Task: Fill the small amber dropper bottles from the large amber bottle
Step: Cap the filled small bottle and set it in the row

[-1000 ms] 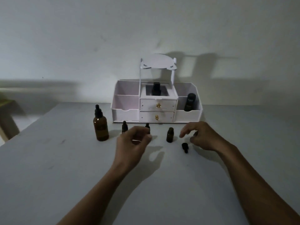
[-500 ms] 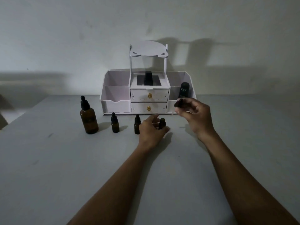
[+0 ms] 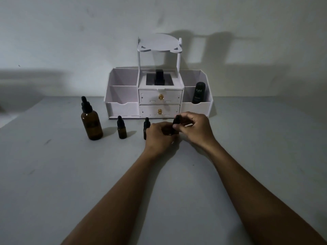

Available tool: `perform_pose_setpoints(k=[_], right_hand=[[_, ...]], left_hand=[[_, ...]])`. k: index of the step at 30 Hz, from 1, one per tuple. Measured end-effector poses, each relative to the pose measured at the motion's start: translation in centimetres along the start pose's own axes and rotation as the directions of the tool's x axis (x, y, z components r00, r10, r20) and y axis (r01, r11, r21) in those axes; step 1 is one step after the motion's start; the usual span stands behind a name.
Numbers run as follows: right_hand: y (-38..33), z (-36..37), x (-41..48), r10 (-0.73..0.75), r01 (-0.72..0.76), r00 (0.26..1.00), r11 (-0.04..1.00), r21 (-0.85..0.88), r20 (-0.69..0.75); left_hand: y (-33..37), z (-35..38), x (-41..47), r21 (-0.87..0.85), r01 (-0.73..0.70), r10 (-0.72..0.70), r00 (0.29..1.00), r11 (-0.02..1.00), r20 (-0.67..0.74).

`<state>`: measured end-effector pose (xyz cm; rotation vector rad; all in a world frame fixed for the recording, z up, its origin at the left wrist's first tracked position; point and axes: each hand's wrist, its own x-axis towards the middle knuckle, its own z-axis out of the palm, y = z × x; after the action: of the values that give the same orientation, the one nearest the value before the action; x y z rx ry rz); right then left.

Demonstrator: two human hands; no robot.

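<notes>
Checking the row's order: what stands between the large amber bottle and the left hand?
In the head view, two capped small dropper bottles stand between the large amber bottle and the left hand: one alone, the other right beside the hand.

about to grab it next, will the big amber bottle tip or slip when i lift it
The big amber bottle looks like smooth glass, so probably somewhat slippery and breakable. It is tall with a narrow dropper cap, so a push up high could tip it; gripping the wide body seems safer.
</notes>
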<state>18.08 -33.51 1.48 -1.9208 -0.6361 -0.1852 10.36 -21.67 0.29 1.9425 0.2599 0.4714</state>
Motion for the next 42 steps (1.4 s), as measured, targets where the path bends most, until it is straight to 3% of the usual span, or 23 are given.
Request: perform_pose_setpoints(k=[10,26,42], right_hand=[[-0.1,0.1,-0.1,-0.016,0.016,1.000,1.000,-0.026,0.021],[0.4,0.3,0.2,-0.006,0.009,0.997,0.999,0.044,-0.075],[1.0,0.5,0.3,0.004,-0.001,1.000,0.996,0.089,-0.031]], left_hand=[[0.1,-0.3,0.2,-0.039,0.017,-0.016,1.000,0.999,0.013],[0.2,-0.3,0.1,-0.023,0.006,-0.005,1.000,1.000,0.017],[0.8,-0.1,-0.4,-0.043,0.017,-0.017,1.000,0.999,-0.004]])
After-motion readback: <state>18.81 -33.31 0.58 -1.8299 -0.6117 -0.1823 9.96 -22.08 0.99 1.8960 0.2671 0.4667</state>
